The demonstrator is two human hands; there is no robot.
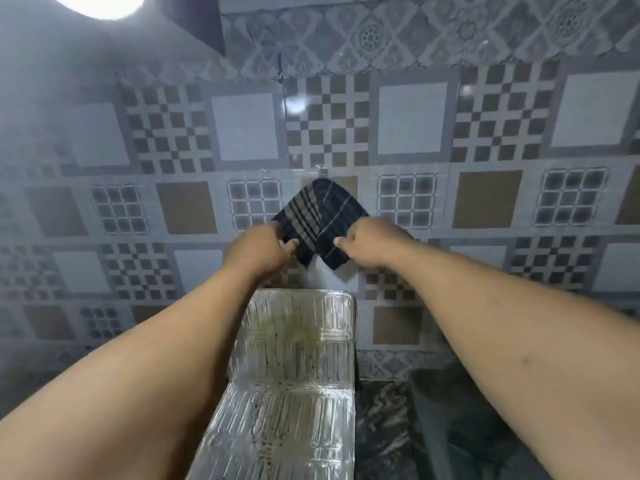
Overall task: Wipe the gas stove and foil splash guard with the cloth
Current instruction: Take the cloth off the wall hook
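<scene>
Dark striped cloth (320,221) held up against the tiled wall (408,123), folded over a small hook (323,172) at its top edge. Left hand (258,251) pinching the cloth's left lower edge, thumb curled on the fabric. Right hand (372,242) gripping the right lower edge the same way. Both forearms stretched forward, well apart, open space between them. Below, foil splash guard (298,368) standing upright against the wall, bent forward at its fold, yellowish stains near the top. Dark marbled counter (384,434) just right of the foil's edge. Bright lamp (100,3) at upper left. Stove out of sight.
</scene>
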